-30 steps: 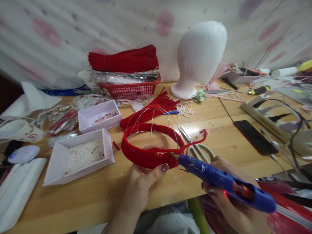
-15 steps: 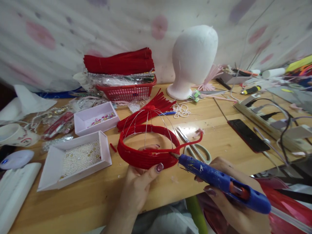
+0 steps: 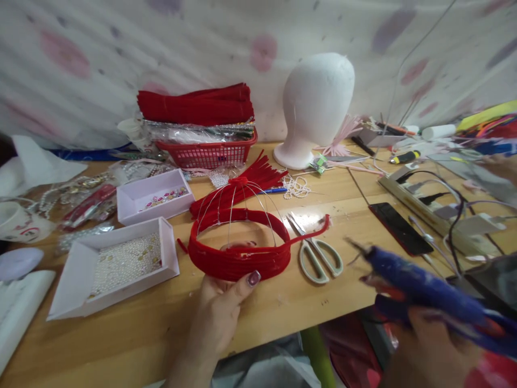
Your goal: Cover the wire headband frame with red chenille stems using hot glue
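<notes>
My left hand (image 3: 224,302) grips the lower front of a red fuzzy band (image 3: 238,262), thumb outside and fingers partly hidden behind it. Thin wires arch over the band to a red top. From its right side a loose red strip (image 3: 311,235) sticks out. At the lower right my right hand (image 3: 424,334), blurred, is wrapped round a blue glue gun (image 3: 420,283), whose tip points left, apart from the band. Scissors (image 3: 319,256) with pale handles lie on the table between the band and the gun.
Two white trays (image 3: 169,248) (image 3: 155,196) hold beads and gems at the left. Behind stand a red basket (image 3: 210,153) and a white foam head (image 3: 317,108). A phone (image 3: 399,227) and a power strip (image 3: 436,215) lie at the right. Part of another person's hand (image 3: 503,164) shows at the right edge.
My right hand has drawn the glue gun away from the band, to the right, uncovering the scissors. My left hand still holds the band. Another person's hand has come into view at the right edge.
</notes>
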Motion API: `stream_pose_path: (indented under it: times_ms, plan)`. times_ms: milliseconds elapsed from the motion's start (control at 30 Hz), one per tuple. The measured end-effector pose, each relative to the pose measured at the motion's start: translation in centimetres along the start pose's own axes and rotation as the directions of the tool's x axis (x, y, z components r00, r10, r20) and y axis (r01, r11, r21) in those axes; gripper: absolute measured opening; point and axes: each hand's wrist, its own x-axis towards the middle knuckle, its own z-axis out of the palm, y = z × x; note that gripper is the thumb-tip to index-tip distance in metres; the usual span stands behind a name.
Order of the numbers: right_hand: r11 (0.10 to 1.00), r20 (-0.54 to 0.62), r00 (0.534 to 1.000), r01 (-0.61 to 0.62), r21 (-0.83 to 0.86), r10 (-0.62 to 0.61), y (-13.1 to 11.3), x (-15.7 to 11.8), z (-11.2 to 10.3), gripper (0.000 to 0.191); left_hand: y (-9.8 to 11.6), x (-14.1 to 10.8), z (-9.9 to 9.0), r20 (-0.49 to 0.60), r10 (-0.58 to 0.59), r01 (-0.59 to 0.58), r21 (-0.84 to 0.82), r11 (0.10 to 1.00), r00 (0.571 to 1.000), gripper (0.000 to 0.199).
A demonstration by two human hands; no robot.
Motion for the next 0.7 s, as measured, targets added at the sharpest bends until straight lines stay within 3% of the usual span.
stream_pose_path:
  times_ms: [33, 100, 167, 333, 433, 600, 667, 700]
  plan:
    - [0.999, -0.159, 0.987, -0.034, -0.022, 0.03, 0.5, 0.5, 0.1, 0.033, -0.1, 0.0, -0.1, -0.007, 0.0, 0.0, 0.002, 1.0, 1.0, 0.064]
    - [0.98, -0.279, 0.956, -0.137, -0.143, 0.093, 1.6, 2.2, 0.2, 0.035, -0.1, 0.0, -0.2, -0.026, 0.006, -0.006, 0.003, 1.0, 1.0, 0.066]
    - [0.915, -0.23, 0.962, -0.221, -0.338, 0.148, 2.9, 4.5, 0.0, 0.047, -0.1, -0.1, -0.4, -0.051, 0.012, -0.012, 0.001, 1.0, 0.999, 0.067]
    - [0.831, -0.106, 0.976, -0.217, -0.512, 0.189, 6.3, 8.5, -0.3, 0.051, 0.3, -0.6, -0.1, -0.111, 0.002, -0.005, -0.029, 1.0, 0.994, 0.064]
    - [0.786, -0.061, 0.98, -0.189, -0.589, 0.19, 7.4, 8.2, -0.3, 0.049, 0.4, -0.9, 0.4, -0.157, -0.006, -0.001, -0.047, 0.999, 0.988, 0.061]
    - [0.664, -0.169, 0.965, -0.261, -0.7, 0.2, 7.2, 5.2, -2.3, 0.067, 0.2, -0.8, 0.2, -0.188, 0.02, -0.026, -0.029, 0.999, 0.982, 0.045]
    - [0.62, -0.125, 0.954, -0.274, -0.735, 0.273, 6.5, 3.7, -3.5, 0.063, 0.2, -0.7, 0.0, -0.188, 0.04, -0.04, 0.003, 0.999, 0.981, 0.042]
    - [0.602, -0.039, 0.931, -0.266, -0.753, 0.363, 6.1, 3.0, -4.0, 0.061, 0.3, -0.6, -0.1, -0.18, 0.044, -0.042, 0.015, 0.999, 0.983, 0.041]
